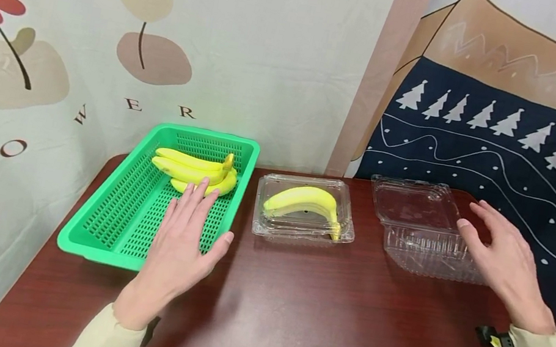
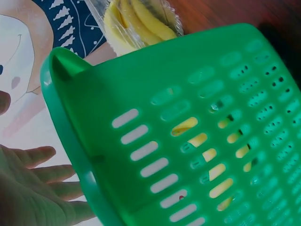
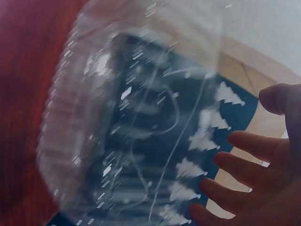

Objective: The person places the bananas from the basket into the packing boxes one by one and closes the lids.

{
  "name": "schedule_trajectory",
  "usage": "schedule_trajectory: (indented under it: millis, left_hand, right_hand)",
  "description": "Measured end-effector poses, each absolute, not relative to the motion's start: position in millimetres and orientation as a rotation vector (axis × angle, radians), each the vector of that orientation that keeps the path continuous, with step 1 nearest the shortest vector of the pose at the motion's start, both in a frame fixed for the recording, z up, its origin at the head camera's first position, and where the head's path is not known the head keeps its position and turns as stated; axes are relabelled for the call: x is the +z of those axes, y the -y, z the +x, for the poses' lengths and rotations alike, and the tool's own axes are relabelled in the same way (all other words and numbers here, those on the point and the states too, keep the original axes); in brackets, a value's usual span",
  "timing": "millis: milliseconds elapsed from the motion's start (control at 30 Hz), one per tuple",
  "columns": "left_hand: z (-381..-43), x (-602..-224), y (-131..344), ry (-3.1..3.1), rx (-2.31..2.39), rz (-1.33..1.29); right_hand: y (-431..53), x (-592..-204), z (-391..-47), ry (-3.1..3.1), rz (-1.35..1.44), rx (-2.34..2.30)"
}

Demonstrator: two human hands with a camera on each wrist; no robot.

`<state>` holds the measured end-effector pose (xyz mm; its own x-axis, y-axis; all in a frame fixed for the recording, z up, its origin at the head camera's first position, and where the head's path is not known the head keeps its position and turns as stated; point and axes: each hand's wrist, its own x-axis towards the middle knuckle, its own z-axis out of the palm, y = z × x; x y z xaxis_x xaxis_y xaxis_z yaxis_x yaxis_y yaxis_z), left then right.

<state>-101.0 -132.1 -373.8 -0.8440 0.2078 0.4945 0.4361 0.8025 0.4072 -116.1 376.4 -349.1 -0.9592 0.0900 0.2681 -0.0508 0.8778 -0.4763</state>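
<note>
left hand (image 1: 181,248), fingers straight and empty, hovers by the green basket (image 1: 93,252); cup the bananas (image 1: 184,172) inside it lightly. right hand (image 1: 507,260), loose and empty, hovers by the open box (image 1: 413,242) right of the basket.

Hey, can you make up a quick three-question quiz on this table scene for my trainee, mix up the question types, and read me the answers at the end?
1. True or false: in the head view, the left hand is nearer the green basket than the right hand is.

2. Fill in the blank: the closed middle box has ______ inside.

3. Multiple choice: how does the far-right box stand?
A) Shut
B) Open
C) Upside down

Key:
1. True.
2. Bananas.
3. B.
</note>
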Motion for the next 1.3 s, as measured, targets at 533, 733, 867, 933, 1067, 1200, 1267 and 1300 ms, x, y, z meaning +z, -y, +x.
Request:
schedule_trajectory:
  millis: [533,733,867,933,1067,1200,1267,1300]
  left_hand:
    - [-98,-377,150,2.584,-0.731,-0.426]
    - [-96,-378,158,2.603,-0.744,-0.401]
    - [-95,-380,162,2.602,-0.751,-0.39]
    - [-95,-381,163,2.599,-0.751,-0.387]
    - [-94,-383,164,2.593,-0.755,-0.387]
    - [-93,-384,165,2.591,-0.764,-0.384]
    - [-93,-385,166,2.589,-0.765,-0.381]
    - [-93,-385,167,2.589,-0.766,-0.377]
  right_hand:
    - [-395,-379,-103,2.783,0.218,0.498]
    - [-396,-387,-99,2.702,0.463,0.561]
    - [-396,-393,-100,2.582,0.646,0.542]
    - [-394,-396,-102,2.533,0.715,0.536]
    - [-388,-402,-103,2.491,0.785,0.546]
    - [-380,-407,-103,2.47,0.801,0.559]
    - [-377,-411,-103,2.46,0.804,0.56]
    - [-375,-412,-103,2.456,0.807,0.56]
